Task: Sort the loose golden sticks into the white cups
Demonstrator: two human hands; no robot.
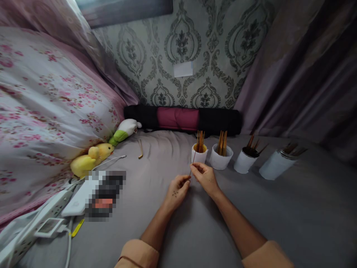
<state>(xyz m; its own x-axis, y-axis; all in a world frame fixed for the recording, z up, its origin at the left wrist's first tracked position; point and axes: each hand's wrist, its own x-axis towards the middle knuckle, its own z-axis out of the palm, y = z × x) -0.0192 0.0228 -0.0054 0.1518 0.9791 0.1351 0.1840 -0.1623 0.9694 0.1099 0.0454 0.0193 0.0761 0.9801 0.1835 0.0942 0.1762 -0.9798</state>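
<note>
Between my two hands, in front of the cups, is a thin brown stick (193,157) that slants upward. My right hand (205,177) pinches it around the middle with thumb and fingertips. Lower down, my left hand (177,191) has its fingers closed at the stick's bottom end. Just behind the stick stands a white-wrapped cup (198,157) with a yellow inside, and similar brown sticks (200,141) rise from it. Beside it to the right, a wider white cup (221,162) also holds sticks (222,143).
Farther right are a dark-mouthed white cup (244,164) and a tilted white can (276,166), both with sticks. A black and maroon roll (178,119) lies along the wall. Leftward are plush toys (92,160), a power strip (36,227), cables and a small gold-tipped rod (140,150).
</note>
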